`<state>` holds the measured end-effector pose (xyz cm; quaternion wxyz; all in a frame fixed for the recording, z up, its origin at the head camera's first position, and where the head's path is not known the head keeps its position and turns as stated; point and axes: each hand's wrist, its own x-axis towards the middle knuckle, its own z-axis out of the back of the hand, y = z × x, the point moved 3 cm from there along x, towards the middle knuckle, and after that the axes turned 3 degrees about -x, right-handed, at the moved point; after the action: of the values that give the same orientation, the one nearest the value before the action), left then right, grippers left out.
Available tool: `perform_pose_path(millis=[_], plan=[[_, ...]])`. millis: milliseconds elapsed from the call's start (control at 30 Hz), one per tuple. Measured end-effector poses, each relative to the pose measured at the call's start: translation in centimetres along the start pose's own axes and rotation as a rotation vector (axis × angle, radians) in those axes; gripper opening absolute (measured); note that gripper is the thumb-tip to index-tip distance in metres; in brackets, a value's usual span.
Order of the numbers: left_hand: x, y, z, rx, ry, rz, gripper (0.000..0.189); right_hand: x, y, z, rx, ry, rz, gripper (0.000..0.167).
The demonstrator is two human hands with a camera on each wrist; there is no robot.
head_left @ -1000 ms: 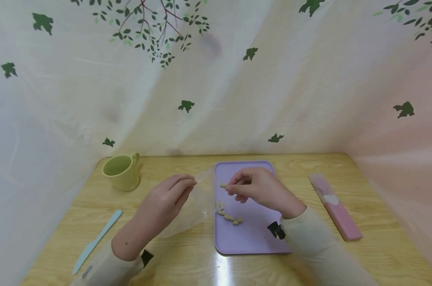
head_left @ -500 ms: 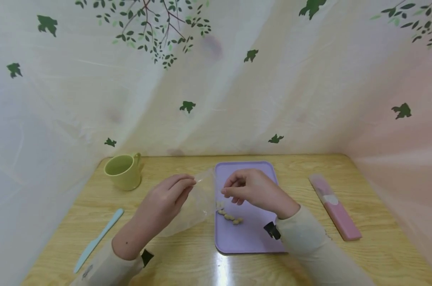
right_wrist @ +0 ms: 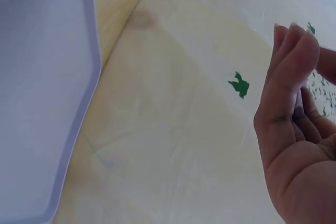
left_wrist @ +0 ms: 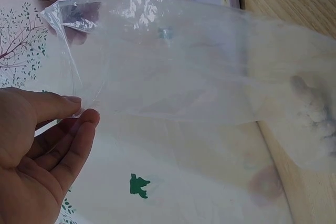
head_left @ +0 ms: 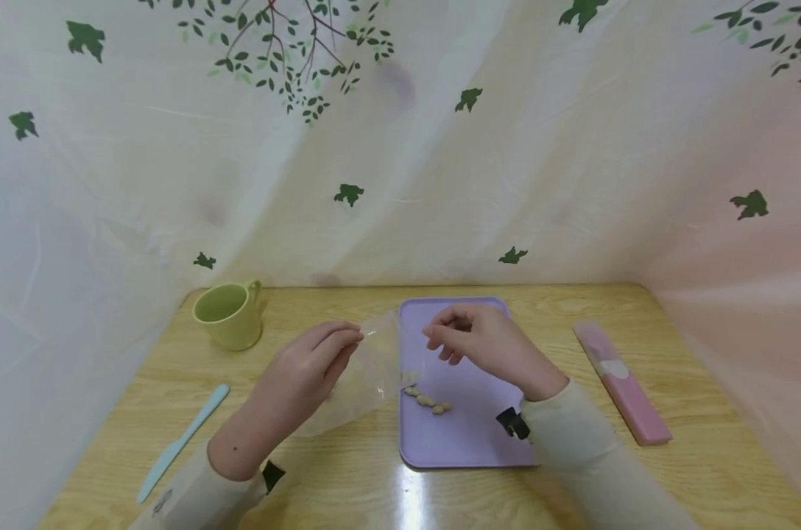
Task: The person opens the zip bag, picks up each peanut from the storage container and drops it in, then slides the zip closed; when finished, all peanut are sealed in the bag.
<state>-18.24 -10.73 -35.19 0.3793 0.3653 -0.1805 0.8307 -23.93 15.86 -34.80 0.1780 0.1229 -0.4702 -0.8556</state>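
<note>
My left hand pinches the rim of a clear plastic bag between thumb and fingertips, so it hangs with its mouth toward the right hand. Through the film, in the left wrist view, pale lumpy shapes show blurred at the bag's far end. The right hand is held over the lilac tray, just right of the bag's mouth. Its fingers are loosely bent, and nothing shows between them in the right wrist view. Several peanuts lie in a row along the tray's left side, some seen through the bag.
A green mug stands at the table's back left. A pale blue knife lies in front of it. To the right of the tray is a long pink packet. A printed curtain hangs behind the table.
The peanut between the right fingertips a second ago is gone from them. That hand dipped left toward the bag's mouth, then drew back up and right. The left hand stays still with the bag.
</note>
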Motion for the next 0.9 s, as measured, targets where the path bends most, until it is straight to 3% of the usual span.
perform_pose_path(millis=[233,500,700,900], plan=[[0.0,-0.1,0.0,-0.001,0.044,0.028,0.027,0.8,-1.4,1.2,0.059,-0.092,-0.096,0.032],[0.1,-0.1,-0.1,0.003,0.030,0.017,0.029,1.6,-3.1,1.1,0.085,-0.100,-0.111,0.030],[0.1,-0.2,-0.3,-0.011,0.027,0.037,0.026,2.4,-4.3,0.1,0.055,-0.077,-0.098,0.028],[-0.1,-0.4,-0.5,-0.023,-0.008,0.056,0.027,3.8,-6.1,-2.5,-0.022,0.012,-0.164,0.025]])
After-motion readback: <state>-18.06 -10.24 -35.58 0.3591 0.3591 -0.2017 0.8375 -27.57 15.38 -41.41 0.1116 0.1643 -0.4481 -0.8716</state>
